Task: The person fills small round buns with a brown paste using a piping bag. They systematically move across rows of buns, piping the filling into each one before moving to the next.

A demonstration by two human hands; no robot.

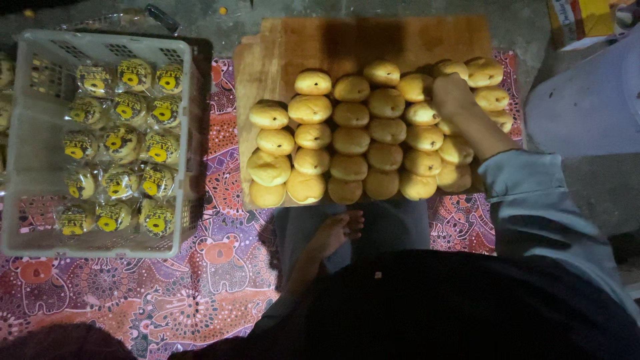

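Buns (351,141) in rows on a wooden board (373,43), the right hand (453,93) closing its grip on one at the far right corner; left hand (333,233) open, empty, resting below the board.

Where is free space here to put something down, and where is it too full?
Free: the wooden board's far strip beyond the buns; the patterned cloth between board and crate. Crowded: the bun rows, where the right hand reaches; the crate's wrapped buns.
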